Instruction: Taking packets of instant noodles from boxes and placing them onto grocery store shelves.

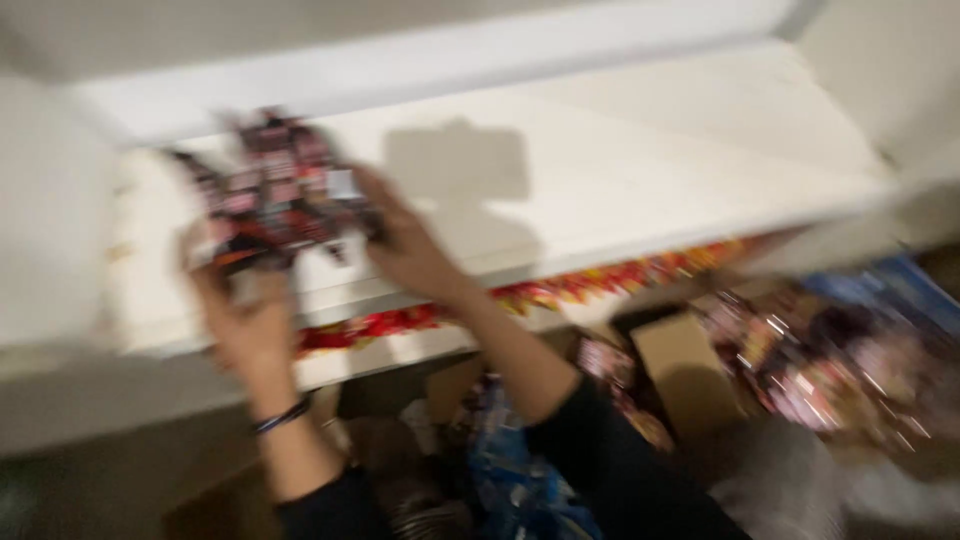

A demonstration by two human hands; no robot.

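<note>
Below: cardboard boxes and colourful packets (blurred).
Left hand: grasping the bundle of packets from beneath.
Right hand: clasping the bundle's right side.
Bundle: over the white shelf, left end.
Shelf edge: red-yellow strip.
</note>
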